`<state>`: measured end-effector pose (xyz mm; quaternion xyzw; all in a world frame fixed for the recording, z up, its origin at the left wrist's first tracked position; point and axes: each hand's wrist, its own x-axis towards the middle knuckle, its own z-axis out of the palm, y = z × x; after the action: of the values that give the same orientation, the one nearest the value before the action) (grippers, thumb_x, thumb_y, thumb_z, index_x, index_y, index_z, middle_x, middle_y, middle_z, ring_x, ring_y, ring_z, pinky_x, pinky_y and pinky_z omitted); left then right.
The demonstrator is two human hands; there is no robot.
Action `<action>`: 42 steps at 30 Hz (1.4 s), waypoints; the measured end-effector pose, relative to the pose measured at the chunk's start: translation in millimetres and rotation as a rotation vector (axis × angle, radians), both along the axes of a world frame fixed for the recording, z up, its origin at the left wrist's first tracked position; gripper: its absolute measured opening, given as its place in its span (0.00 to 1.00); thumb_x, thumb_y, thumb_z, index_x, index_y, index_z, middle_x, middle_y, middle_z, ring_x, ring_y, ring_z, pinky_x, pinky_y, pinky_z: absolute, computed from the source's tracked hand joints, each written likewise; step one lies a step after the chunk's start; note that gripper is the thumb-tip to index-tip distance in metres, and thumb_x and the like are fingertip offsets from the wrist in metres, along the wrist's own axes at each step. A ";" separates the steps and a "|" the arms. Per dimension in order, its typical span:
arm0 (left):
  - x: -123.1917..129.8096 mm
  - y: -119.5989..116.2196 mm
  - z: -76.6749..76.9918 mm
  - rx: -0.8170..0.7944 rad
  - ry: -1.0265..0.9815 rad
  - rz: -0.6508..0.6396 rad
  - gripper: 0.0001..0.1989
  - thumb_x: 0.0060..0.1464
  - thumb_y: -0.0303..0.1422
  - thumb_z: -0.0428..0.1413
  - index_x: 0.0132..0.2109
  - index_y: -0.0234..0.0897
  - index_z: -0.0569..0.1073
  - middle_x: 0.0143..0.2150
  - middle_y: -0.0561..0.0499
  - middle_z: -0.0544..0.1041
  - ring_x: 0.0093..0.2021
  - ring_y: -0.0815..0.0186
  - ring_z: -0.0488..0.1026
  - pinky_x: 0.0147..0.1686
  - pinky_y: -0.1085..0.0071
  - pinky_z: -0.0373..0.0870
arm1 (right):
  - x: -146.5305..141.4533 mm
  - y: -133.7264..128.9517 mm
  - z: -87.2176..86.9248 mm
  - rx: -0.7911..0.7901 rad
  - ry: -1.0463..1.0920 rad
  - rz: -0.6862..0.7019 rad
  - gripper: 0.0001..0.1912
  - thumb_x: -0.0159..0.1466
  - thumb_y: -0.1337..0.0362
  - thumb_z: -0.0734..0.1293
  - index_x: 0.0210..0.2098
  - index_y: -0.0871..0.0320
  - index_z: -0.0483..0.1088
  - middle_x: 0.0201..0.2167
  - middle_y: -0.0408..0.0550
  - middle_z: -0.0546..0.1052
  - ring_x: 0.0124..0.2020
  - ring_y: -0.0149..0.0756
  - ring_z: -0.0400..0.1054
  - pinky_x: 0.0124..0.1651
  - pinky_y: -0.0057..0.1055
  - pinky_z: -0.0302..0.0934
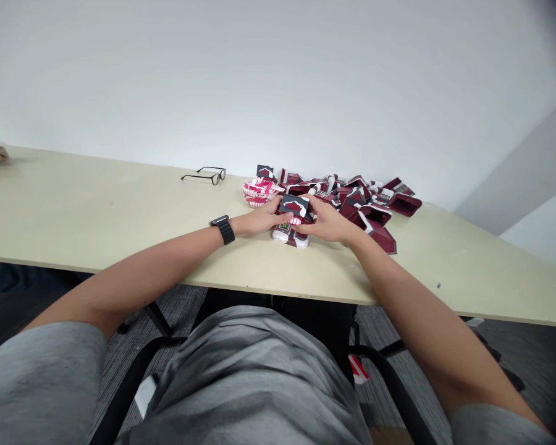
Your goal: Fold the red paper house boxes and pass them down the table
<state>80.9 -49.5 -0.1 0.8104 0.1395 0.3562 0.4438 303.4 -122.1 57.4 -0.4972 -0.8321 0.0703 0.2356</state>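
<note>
Grey shirt (pixel 241 377), hands (pixel 259 216) (pixel 327 222) on maroon carton (pixel 296 209)

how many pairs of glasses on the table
1. A pair of black-framed glasses lies on the pale table, left of the pile of maroon and white card pieces. Another pair could be hidden under that pile, though none shows.

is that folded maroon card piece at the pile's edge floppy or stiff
The card piece looks fairly stiff, since it holds crisp folds. Being thin and hollow, it is probably light for its size. Its flat faces suggest it would slide or tip when pushed, not roll.
</note>
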 end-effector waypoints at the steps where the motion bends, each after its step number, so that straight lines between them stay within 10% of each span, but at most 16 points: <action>1: 0.0 -0.1 0.0 -0.004 0.006 0.003 0.38 0.62 0.56 0.58 0.69 0.38 0.60 0.68 0.38 0.68 0.66 0.56 0.69 0.67 0.57 0.70 | -0.2 -0.3 0.3 -0.010 -0.005 -0.004 0.35 0.61 0.53 0.74 0.64 0.58 0.65 0.55 0.53 0.77 0.50 0.41 0.73 0.53 0.36 0.72; 8: 1.3 -1.4 -0.6 0.107 -0.006 0.059 0.42 0.61 0.59 0.56 0.71 0.37 0.57 0.70 0.35 0.65 0.67 0.53 0.67 0.68 0.54 0.67 | 1.8 0.3 -0.1 -0.032 -0.025 -0.008 0.34 0.62 0.49 0.73 0.62 0.57 0.65 0.56 0.53 0.75 0.53 0.43 0.72 0.55 0.38 0.71; 12: -3.8 -6.0 6.0 0.617 -0.090 0.366 0.42 0.56 0.58 0.62 0.68 0.38 0.65 0.71 0.35 0.63 0.71 0.47 0.59 0.72 0.46 0.57 | 3.7 1.4 -0.9 -0.017 -0.039 -0.021 0.36 0.62 0.47 0.73 0.62 0.57 0.64 0.54 0.52 0.76 0.53 0.44 0.71 0.58 0.40 0.70; 17: -7.4 -11.7 11.2 1.013 0.152 0.357 0.21 0.69 0.48 0.49 0.54 0.39 0.77 0.55 0.39 0.77 0.58 0.52 0.69 0.63 0.50 0.61 | 4.7 3.9 -1.6 0.000 -0.017 0.042 0.34 0.61 0.51 0.73 0.62 0.57 0.64 0.56 0.51 0.74 0.55 0.42 0.70 0.60 0.38 0.69; 42: 4.8 -8.6 6.6 0.979 0.180 0.303 0.27 0.73 0.43 0.36 0.43 0.37 0.77 0.43 0.38 0.76 0.49 0.57 0.70 0.62 0.45 0.63 | 3.3 2.8 -0.8 -0.014 0.002 -0.019 0.38 0.57 0.57 0.74 0.64 0.58 0.63 0.57 0.52 0.74 0.56 0.43 0.69 0.60 0.37 0.69</action>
<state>85.7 -58.1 6.5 0.9212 0.1096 0.3690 -0.0576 306.7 -119.4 56.6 -0.5066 -0.8267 0.0742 0.2335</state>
